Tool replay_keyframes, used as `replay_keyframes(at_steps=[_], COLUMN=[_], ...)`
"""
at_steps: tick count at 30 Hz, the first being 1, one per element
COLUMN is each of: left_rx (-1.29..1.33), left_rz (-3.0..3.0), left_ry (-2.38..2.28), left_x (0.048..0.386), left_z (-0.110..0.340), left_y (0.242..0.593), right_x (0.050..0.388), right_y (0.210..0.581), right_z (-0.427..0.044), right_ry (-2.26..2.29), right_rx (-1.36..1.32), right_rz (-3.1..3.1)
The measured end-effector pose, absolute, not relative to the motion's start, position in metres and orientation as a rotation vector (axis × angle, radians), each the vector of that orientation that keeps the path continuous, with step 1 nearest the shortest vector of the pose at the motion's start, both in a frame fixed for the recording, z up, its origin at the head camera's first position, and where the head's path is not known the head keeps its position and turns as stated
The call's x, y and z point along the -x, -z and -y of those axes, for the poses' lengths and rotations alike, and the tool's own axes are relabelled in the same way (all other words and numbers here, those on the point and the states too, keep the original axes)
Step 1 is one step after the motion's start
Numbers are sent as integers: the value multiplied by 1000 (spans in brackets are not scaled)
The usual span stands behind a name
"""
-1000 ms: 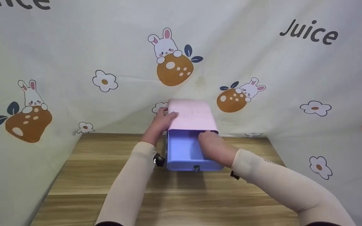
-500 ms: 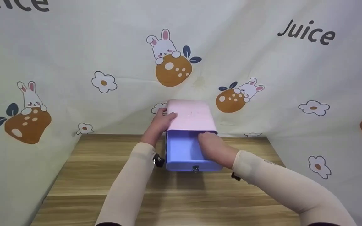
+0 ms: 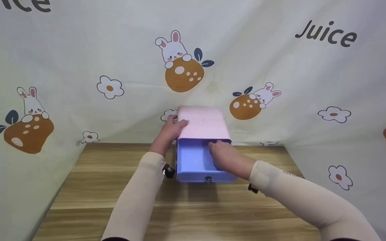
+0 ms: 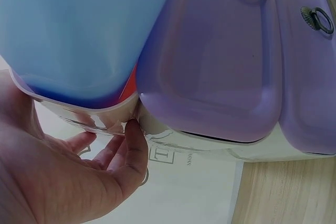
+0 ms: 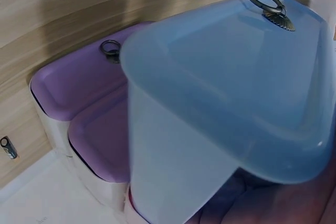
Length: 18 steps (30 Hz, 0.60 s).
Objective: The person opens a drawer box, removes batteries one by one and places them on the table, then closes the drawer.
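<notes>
The drawer cabinet has a pink top (image 3: pixel 203 124), and its blue top drawer (image 3: pixel 198 176) is pulled out toward me, with a ring pull (image 3: pixel 208 179) on the front. My left hand (image 3: pixel 172 130) grips the cabinet's left side, thumb over the top edge; the left wrist view shows this hand (image 4: pixel 79 182) with fingers against the pale casing. My right hand (image 3: pixel 229 156) reaches into the drawer at its right rear, fingers bent and tips partly hidden. In the right wrist view the blue drawer (image 5: pixel 226 72) covers most of it, so whether it holds anything cannot be told.
Two purple drawers (image 4: pixel 210 66) with ring pulls stand closed below the blue one. The cabinet rests on a wood-grain table (image 3: pixel 119 190) against a printed cloth backdrop (image 3: pixel 132 47). A small dark cylinder (image 5: pixel 8 147) lies on the table in the right wrist view.
My right fingertips have shifted slightly left inside the drawer and spread a little. The left hand, the cabinet and the open drawer have stayed nearly still.
</notes>
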<state>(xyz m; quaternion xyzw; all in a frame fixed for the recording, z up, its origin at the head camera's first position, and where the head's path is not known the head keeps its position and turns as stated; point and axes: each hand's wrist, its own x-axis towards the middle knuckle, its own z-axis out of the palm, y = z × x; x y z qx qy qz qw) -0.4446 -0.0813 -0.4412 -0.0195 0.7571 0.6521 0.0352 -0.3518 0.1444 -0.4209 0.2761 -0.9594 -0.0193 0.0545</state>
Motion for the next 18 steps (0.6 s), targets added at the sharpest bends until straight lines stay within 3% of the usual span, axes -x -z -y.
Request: replay_keyframes(at_steps=[18], left_rx=[58], left_rz=[-2339], left_ry=[-1999], left_x=[445], left_z=[81], left_y=[442], right_x=[356], right_y=[422], right_z=[-148], right_ry=[-52], right_rx=[-818], right_rz=[2953])
